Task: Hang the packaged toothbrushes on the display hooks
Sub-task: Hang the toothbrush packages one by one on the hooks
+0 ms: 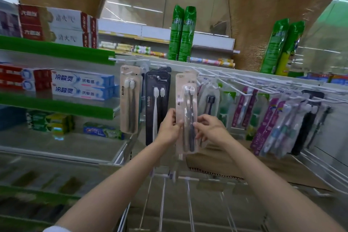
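I have a beige toothbrush pack (186, 113) upright between my two hands, its top edge up near the white display hooks (226, 79) (whether the hang hole is on a hook yet, I cannot tell). My left hand (169, 128) pinches the pack's left edge, thumb in front and fingers curled behind. My right hand (209, 128) pinches the right edge, thumb tip on the clear blister over the two dark brush handles.

Just left of my left hand hangs a dark navy AUBO pack (157, 107) with a white brush, and beyond it a second beige AUBO pack (130, 100). To the right of my right hand, more toothbrush packs hang in a row: green ones (226, 107), then purple ones (263, 124), then a black one (308, 122) at the far end.

Further left, green-edged shelves (56, 107) carry blue-and-white toothpaste boxes (81, 85). Above my grip, tall green spray cans (181, 32) stand on the top ledge. Below my forearms are bare white wire hooks (162, 203), and a brown cardboard box (226, 162) sits under my right wrist.
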Motion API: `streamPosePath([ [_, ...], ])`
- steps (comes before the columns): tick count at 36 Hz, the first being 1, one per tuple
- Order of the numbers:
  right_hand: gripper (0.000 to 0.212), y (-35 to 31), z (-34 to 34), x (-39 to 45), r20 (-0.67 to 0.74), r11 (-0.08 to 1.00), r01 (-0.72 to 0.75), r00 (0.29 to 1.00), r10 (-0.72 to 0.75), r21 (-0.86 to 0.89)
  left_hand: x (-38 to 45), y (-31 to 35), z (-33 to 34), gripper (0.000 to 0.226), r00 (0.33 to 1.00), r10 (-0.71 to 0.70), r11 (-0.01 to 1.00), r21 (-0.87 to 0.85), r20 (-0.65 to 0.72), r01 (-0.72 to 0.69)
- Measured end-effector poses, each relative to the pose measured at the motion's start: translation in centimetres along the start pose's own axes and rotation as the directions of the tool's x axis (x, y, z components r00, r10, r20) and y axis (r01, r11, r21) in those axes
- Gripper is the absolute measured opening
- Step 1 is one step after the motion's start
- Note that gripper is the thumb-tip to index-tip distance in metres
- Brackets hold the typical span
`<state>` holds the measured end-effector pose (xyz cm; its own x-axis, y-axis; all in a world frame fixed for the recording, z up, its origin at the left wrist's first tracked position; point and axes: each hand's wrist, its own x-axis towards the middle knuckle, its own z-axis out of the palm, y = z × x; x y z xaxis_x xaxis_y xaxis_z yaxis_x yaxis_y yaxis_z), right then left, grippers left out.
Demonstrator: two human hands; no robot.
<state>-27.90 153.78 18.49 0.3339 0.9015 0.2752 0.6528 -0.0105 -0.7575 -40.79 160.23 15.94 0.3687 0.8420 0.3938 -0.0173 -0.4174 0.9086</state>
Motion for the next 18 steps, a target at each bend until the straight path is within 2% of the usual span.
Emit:
streamPosePath([
  [6, 0.017, 2.3, -2.6, -0.7, 0.006, 0.995, -0.044, 0.999, 0.043, 0.086, 2.3, 0.8, 1.2, 0.014, 0.991, -0.008, 0.994, 0.11, -0.135, 0.023],
  [11, 0.01, 4.2, -5.0, -0.9, -0.045, 0.994, -0.053, 0.997, 0.057, 0.093, 3.9, 0.1, 1.3, 0.017, 0.99, 0.039, 0.93, 0.367, -0.132, 0.013],
  [18, 0.03, 5.1, -7.2, 1.6, -0.155, 0.991, -0.021, 0.987, 0.042, 0.133, 4.6, 0.6, 2.5, 0.015, 0.981, -0.036, 0.929, 0.355, -0.191, 0.103],
])
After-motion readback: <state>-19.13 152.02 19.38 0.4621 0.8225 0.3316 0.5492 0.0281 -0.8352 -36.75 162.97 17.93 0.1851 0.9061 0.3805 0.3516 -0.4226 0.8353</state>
